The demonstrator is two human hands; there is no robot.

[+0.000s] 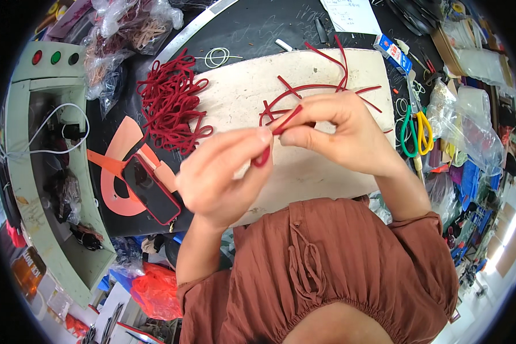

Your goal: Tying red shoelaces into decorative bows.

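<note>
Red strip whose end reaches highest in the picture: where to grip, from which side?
I'd pinch the red strip close to its free end, coming from the right. That end sticks out past the far edge of the pale board, and the neighbouring strip lies to its left, converging lower down, where singling it out looks harder.

This looks like a small craft workshop: a stained pale board [235, 83] covers part of a scribbled-on black worktop [258, 34], with a heap of dark red cord loops [169, 106] at its left and green-handled and yellow-handled scissors [421, 131] at its right; a grey-green machine housing [23, 74] carries coloured round buttons [55, 57], and plastic bags [135, 23] of materials crowd the edges
</note>
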